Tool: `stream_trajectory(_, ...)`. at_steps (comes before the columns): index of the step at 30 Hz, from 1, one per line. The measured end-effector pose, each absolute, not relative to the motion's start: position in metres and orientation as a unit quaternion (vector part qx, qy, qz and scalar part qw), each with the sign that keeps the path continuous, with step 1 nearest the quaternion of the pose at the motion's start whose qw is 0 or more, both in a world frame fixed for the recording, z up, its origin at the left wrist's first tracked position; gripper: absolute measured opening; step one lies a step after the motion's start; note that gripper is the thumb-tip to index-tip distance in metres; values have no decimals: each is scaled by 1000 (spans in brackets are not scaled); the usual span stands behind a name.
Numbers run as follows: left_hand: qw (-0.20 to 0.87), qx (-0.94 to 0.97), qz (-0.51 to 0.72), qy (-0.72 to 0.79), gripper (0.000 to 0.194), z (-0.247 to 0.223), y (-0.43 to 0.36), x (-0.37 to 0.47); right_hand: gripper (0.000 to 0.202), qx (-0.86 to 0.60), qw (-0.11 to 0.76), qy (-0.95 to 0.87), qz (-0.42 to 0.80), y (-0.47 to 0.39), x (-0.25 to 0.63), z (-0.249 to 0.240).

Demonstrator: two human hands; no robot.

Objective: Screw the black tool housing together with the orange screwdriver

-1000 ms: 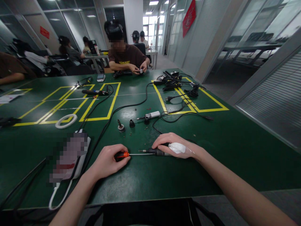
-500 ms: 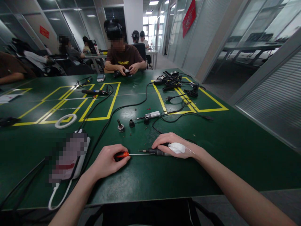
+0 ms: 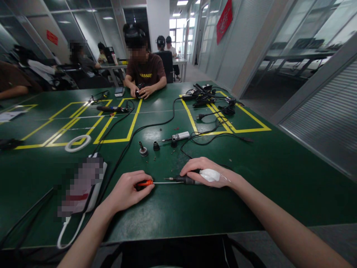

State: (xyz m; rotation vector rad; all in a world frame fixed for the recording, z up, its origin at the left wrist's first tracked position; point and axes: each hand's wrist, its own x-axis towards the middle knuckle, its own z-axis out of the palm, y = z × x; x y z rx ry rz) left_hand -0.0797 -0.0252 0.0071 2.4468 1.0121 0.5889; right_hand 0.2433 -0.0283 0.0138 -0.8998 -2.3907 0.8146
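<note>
Low over the front of the green table, my left hand (image 3: 131, 190) is closed around the orange handle of a screwdriver (image 3: 167, 182). Its thin shaft points right and its tip reaches the dark body of the tool under my other hand. My right hand (image 3: 205, 169), with a white patch on its back, is closed over that tool, which looks like a black soldering iron (image 3: 180, 179) with a narrow metal end pointing left. The palm hides its rear part. Beyond the hands stand a metal-based part (image 3: 143, 149) and a small black collar (image 3: 156, 146), with several tiny screws nearby.
Further back lie a silver cylinder with a rod (image 3: 181, 136), a roll of white tape (image 3: 78, 143) and a heap of black cables and tools (image 3: 203, 95). A blurred phone-like object (image 3: 83, 186) lies left. Across the table a person (image 3: 145, 70) handles a small dark object.
My hands and the screwdriver have stayed in place. The person across the table has lowered their hands and the dark object toward the tabletop, slightly to the left.
</note>
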Motion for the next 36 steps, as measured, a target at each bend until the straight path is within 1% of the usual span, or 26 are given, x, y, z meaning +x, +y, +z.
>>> stream_trajectory(7,211,882,217,362,20,7,-26,-79,26,-327,230,-867,297,-28,243,14)
stream_trajectory(11,227,874,227,365,12,4,-26,-80,25,-326,229,-868,298,-28,244,14)
stream_trajectory(18,243,858,240,384,5,2,-26,-80,25,-324,231,-868,297,-27,244,13)
stream_trajectory(26,244,861,232,382,10,4,-27,-79,25,-325,235,-867,295,-29,242,15)
stream_trajectory(36,249,858,238,381,8,3,-27,-80,26,-331,229,-867,294,-29,243,15)
